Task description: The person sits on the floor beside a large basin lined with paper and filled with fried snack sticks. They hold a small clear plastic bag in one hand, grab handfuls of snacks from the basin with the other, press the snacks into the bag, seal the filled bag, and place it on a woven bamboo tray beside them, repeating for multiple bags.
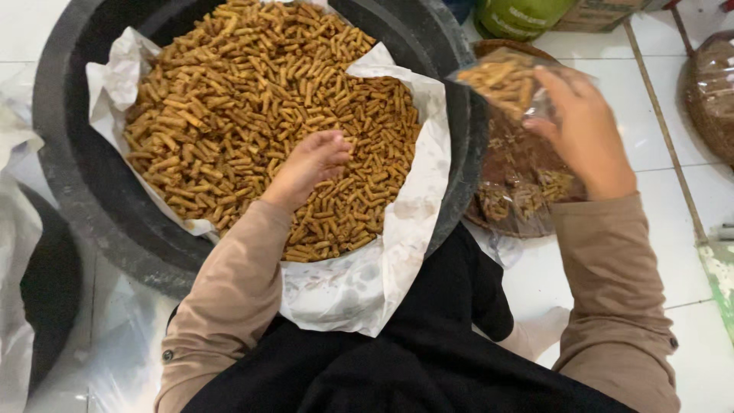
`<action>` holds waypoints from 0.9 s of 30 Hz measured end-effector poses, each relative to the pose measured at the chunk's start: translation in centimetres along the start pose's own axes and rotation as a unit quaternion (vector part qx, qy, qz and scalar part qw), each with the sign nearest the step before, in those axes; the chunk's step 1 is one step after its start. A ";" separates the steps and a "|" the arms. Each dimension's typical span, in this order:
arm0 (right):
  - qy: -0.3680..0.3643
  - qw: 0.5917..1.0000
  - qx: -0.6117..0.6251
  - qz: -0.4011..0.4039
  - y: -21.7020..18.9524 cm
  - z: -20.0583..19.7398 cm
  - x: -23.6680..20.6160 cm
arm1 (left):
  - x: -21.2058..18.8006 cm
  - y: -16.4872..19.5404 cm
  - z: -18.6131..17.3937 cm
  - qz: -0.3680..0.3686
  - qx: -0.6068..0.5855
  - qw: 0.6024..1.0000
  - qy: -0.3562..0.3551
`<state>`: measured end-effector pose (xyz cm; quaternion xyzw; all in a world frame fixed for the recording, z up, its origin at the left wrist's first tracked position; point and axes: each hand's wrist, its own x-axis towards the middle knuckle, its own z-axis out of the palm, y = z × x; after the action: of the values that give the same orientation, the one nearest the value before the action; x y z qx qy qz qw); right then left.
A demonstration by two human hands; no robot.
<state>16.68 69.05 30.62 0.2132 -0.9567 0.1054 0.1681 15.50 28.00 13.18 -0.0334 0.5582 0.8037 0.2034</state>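
The left hand [312, 164] lies knuckles up in the heap of snack sticks [267, 99], fingers curled down into them as if gathering a handful; the right hand [582, 130] pinches the mouth of a clear plastic bag [505, 80] already part full, held up beside the tub. To my eye a good scoop stays loose, so the brittle sticks do not snap, and the bag mouth wants holding wide and close to the rim. The sticks are short, golden brown and dry looking, piled on white paper [397, 252] lining a big black tub [92, 191]. Beyond, more filled bags lie in a round tray [527, 191] on the tiled floor [673, 252].
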 end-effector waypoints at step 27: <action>-0.306 0.868 -0.180 0.349 20.1 17.4 -17.4 | -5.1 6.5 -1.1 0.335 0.148 0.926 0.093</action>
<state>17.79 88.64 5.57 -0.1468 -0.9746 -0.0873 -0.1449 17.68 23.66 19.93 0.1116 0.6661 0.7262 -0.1283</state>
